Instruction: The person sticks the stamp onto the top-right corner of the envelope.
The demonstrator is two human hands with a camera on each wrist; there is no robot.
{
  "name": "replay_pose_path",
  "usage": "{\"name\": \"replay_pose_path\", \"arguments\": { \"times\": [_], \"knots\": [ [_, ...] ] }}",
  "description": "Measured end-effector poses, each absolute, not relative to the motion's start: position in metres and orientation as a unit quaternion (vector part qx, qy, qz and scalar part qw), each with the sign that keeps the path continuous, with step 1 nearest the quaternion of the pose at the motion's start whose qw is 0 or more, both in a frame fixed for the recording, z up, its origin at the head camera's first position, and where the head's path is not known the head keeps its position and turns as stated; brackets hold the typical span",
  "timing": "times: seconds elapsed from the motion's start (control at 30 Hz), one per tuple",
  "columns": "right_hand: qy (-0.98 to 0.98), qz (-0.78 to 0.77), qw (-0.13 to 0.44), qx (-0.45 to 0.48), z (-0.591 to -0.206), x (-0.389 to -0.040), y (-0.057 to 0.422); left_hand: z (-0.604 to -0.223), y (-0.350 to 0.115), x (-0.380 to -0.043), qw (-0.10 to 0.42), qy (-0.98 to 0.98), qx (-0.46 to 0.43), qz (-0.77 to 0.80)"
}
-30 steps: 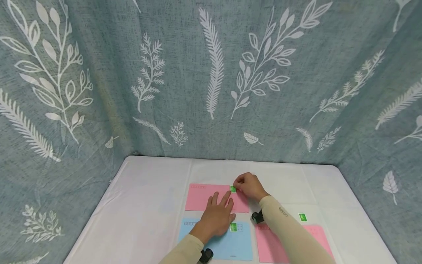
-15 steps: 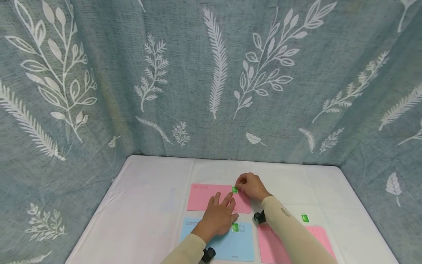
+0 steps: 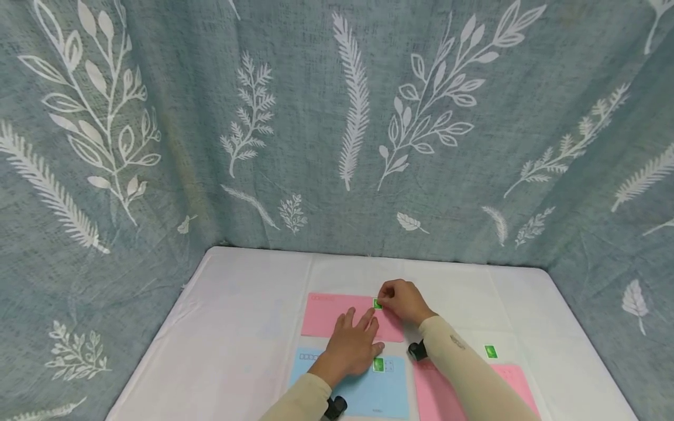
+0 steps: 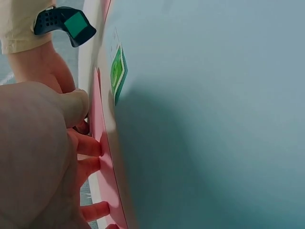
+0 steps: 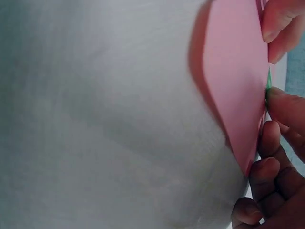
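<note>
Pink sheet [image 3: 327, 318] — smooth matt paper, curtain [image 3: 310, 128] — rough woven cloth, creased matt tablecloth [image 3: 242, 327]

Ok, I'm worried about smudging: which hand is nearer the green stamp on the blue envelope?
The left hand, just beside that green stamp; the right hand is farther away, at the far pink envelope.
</note>
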State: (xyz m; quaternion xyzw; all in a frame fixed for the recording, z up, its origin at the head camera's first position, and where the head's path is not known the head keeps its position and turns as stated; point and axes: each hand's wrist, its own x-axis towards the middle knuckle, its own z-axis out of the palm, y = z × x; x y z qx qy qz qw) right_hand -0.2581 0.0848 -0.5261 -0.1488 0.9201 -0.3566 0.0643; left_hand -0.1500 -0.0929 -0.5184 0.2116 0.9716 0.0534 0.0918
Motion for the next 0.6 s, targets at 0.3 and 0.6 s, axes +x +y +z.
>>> {"name": "replay_pose_path", "arguments": {
  "times": [0.3, 0.6],
  "knots": [
    [0.921, -0.353, 0.071, -0.146, -0.5254, -0.2588, 0.0847, -0.5186, -0.0929, -0.1488, 0.094, 0.971, 0.209, 0.059],
    [0.924, -0.348, 0.072, -0.138, -0.5256, -0.2592, 0.0841, -0.5109, -0.0918, -0.1467, 0.109, 0.970, 0.202, 0.077]
  ]
}}
